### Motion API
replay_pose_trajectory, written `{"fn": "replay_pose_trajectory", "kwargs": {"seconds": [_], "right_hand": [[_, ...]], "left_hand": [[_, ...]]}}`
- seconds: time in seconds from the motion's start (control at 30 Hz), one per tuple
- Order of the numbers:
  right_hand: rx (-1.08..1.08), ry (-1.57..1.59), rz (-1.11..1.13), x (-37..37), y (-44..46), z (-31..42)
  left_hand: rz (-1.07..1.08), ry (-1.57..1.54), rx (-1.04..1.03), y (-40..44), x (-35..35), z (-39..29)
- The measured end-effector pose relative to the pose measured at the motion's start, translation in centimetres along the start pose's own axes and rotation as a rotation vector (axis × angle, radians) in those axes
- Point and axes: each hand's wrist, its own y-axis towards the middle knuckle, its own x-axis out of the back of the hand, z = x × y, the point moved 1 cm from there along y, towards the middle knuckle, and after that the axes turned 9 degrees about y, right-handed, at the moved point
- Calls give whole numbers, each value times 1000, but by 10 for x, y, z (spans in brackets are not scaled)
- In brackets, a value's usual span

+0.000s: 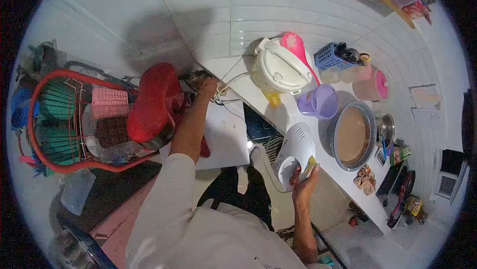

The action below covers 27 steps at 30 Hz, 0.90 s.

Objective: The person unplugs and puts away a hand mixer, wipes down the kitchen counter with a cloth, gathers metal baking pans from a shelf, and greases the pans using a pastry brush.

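Observation:
My right hand (305, 184) is closed around the lower end of a white hand mixer (299, 142). Vent slots run along its body, and a small yellow part shows near my fingers. A pale cord hangs below it. My left arm stretches past a large glossy red appliance (155, 100) to the wall side. There my left hand (207, 87) is closed among dark and pale cables (226, 92); its fingertips and whatever they grip are hidden in shadow. Beside the mixer, a metal basin (371, 139) holds a brown mixture, and a purple bucket (325, 102) stands behind.
A cream lidded cooker (278, 67) with a pink ladle on it stands against the tiled wall. Farther right are a blue basket (330, 56), a pink-lidded container (370, 86) and a crumpled cloth (365, 179). A red-rimmed dish rack (34, 115) occupies the left.

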Motion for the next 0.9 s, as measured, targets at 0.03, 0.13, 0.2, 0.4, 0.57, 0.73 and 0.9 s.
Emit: {"fn": "replay_pose_trajectory", "kwargs": {"seconds": [0.03,0.13,0.2,0.4,0.57,0.73,0.9], "right_hand": [[42,-37,-31,1,-1,-2],[198,-185,-146,8,7,-5],[199,-160,-181,7,5,-8],[19,191,-267,-14,-15,0],[234,-295,-189,45,7,-48],[-19,210,-244,-6,-14,-10],[-93,237,-276,-12,-7,-7]], "left_hand": [[-29,9,-30,11,-24,3],[-65,-32,53,3,3,-22],[-123,-35,95,-15,29,-21],[-314,1,93,-9,12,-13],[-240,87,-50,-41,63,-8],[-497,79,-57,-39,51,-10],[-157,108,-76,-29,38,-4]]}}
